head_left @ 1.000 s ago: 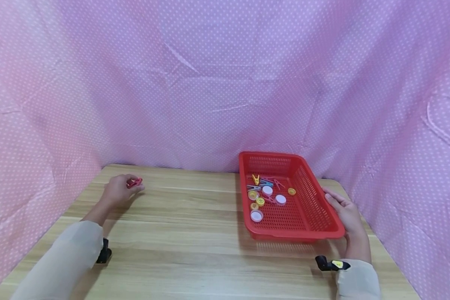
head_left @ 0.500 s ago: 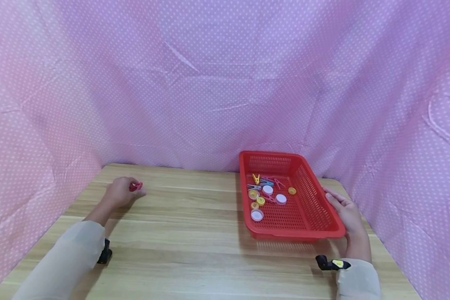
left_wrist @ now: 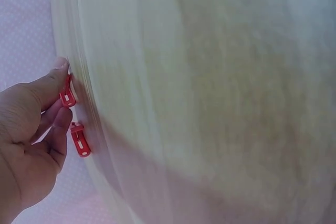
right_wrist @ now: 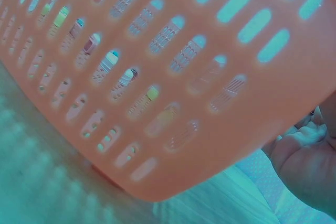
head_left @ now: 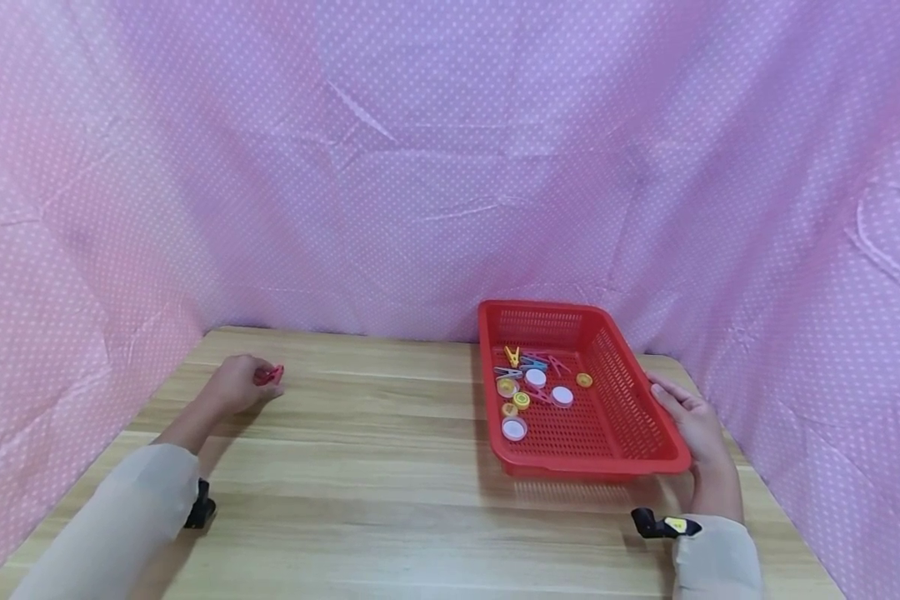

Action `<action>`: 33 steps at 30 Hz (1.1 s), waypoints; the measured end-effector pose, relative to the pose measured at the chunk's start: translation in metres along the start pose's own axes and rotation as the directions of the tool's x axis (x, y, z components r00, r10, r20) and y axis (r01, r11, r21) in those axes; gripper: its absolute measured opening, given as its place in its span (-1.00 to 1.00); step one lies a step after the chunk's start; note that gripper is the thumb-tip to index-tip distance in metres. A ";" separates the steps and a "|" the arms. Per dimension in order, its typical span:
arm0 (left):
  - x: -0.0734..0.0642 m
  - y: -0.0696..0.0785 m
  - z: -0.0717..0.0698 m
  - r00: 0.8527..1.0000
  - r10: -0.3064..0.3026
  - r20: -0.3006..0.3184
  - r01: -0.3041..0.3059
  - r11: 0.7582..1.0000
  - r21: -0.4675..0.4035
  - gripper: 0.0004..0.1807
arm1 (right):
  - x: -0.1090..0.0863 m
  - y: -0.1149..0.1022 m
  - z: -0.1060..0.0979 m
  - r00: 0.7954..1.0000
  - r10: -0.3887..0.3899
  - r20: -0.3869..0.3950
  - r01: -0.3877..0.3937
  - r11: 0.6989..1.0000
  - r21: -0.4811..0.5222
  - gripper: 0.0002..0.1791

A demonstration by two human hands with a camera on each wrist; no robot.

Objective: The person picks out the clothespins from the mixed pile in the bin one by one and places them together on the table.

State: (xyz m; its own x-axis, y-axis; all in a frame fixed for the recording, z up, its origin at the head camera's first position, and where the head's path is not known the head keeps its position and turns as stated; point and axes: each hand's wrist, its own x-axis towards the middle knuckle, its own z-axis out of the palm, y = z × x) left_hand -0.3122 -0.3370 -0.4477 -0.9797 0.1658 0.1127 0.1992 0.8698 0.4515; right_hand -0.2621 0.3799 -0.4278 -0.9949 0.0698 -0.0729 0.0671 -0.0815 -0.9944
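My left hand [head_left: 236, 385] is over the far left of the table, pinching a red clothespin [head_left: 273, 376] between thumb and fingers. In the left wrist view, red plastic [left_wrist: 80, 141] shows on both sides of a fingertip, which hides what lies between. At the right, my right hand [head_left: 696, 427] grips the long rim of a red plastic basket [head_left: 596, 467], its thumb over the edge and the other fingers mostly hidden. Inside the basket lie a yellow clothespin [head_left: 512, 357], blue, grey and pink ones, and several round caps such as a white one [head_left: 562, 397].
A wooden table [head_left: 375, 467] spans the space between the hands. Pink dotted cloth [head_left: 390, 167] hangs behind it and along both sides. The basket's slotted wall [right_wrist: 168, 93] fills much of the right wrist view. Each wrist wears a small black camera [head_left: 201, 505].
My left hand dips slightly, then draws a little to the left, with the red clothespin still pinched. My right hand and the basket stay in place.
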 end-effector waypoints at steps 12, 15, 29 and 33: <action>-0.007 -0.007 0.000 1.000 -0.002 -0.030 0.001 1.000 -0.008 -0.53 | 0.000 0.004 -0.001 1.000 0.010 0.006 -0.010 1.000 -0.008 -0.31; -0.006 -0.005 -0.001 1.000 -0.007 -0.024 0.006 1.000 -0.020 -0.53 | 0.000 0.004 -0.001 1.000 0.014 0.003 -0.014 1.000 -0.006 -0.30; 0.006 0.011 -0.009 0.999 0.043 -0.033 -0.044 0.999 -0.028 -0.51 | 0.001 0.005 -0.001 1.000 -0.017 0.016 0.017 1.000 -0.003 -0.39; 0.019 0.031 -0.013 0.998 0.067 -0.009 -0.067 0.995 -0.067 -0.45 | 0.002 0.004 -0.001 0.999 -0.028 0.021 0.028 1.000 0.005 -0.42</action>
State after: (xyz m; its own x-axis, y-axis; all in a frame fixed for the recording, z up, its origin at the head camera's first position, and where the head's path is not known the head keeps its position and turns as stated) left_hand -0.3248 -0.3130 -0.4204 -0.9640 0.2191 0.1506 0.2655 0.8233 0.5016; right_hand -0.2633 0.3809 -0.4321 -0.9978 0.0509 -0.0437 0.0393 -0.0843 -0.9957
